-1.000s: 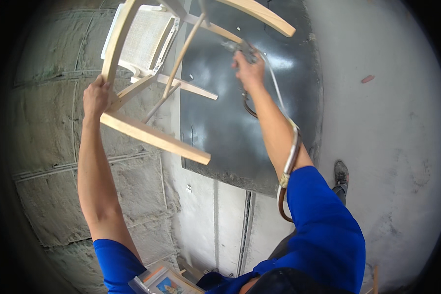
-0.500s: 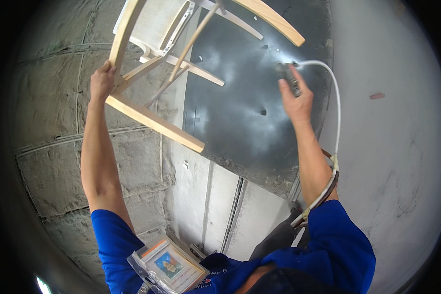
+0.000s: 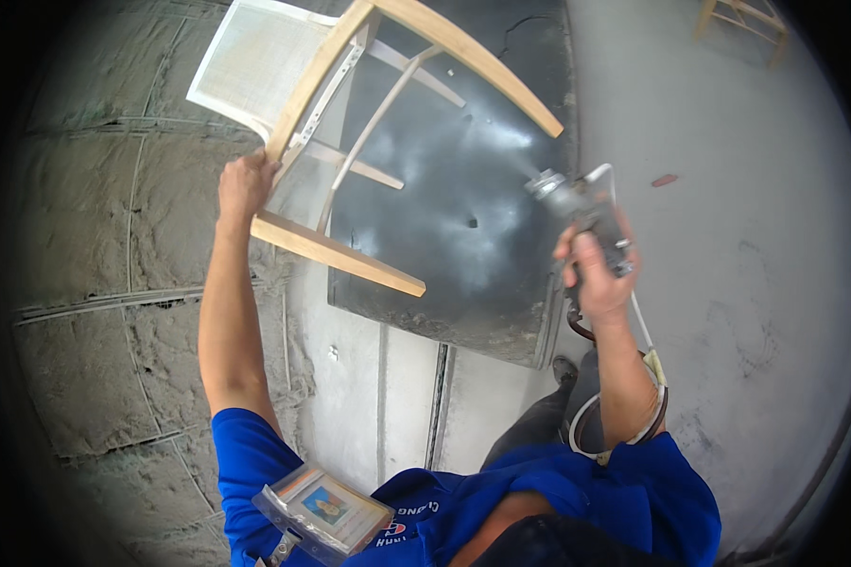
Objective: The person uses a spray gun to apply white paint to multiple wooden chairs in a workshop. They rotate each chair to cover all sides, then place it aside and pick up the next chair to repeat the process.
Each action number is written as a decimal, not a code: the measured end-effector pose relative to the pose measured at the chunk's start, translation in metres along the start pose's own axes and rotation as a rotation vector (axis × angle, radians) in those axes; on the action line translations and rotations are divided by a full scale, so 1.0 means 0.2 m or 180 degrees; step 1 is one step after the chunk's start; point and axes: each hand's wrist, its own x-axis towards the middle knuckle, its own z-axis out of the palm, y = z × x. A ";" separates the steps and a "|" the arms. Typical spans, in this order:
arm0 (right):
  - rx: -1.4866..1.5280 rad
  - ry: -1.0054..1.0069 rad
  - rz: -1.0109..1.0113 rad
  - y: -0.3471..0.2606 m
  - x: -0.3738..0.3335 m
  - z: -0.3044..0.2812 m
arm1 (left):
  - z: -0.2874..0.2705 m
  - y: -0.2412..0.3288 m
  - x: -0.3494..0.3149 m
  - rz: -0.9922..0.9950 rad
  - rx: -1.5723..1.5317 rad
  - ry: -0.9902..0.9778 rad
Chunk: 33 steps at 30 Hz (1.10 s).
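Observation:
A pale wooden chair (image 3: 350, 151) with a white woven seat is tipped over a dark metal plate (image 3: 463, 236). My left hand (image 3: 244, 189) grips the chair's frame where a leg meets a rail and holds it up. My right hand (image 3: 591, 274) is closed around a grey spray gun (image 3: 577, 203) to the right of the chair. Its nozzle points left toward the chair legs, and a faint mist hangs in front of it. A white hose (image 3: 648, 340) runs from the gun down along my right forearm.
A rough grey fibrous wall (image 3: 95, 283) fills the left. The grey concrete floor (image 3: 747, 236) spreads to the right. Another wooden chair (image 3: 738, 19) stands at the top right. A clear badge holder (image 3: 321, 510) hangs at my chest.
My right hand with the spray gun has swung out to the right, away from the chair's inner rails. The chair has tilted a little in my left hand.

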 end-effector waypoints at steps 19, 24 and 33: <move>-0.0937 -0.0329 0.1877 -1.06 1.44 -0.95 | 0.29 1.39 -0.67 -0.1013 -0.0847 0.0205; -0.2778 -0.0259 0.2485 -0.79 1.86 -1.02 | 0.44 1.38 -0.63 -0.1240 -0.0906 -0.0149; -0.1704 -0.2069 0.0308 -0.09 2.07 -0.56 | 0.67 1.09 -0.69 -0.1381 -0.0837 -0.0972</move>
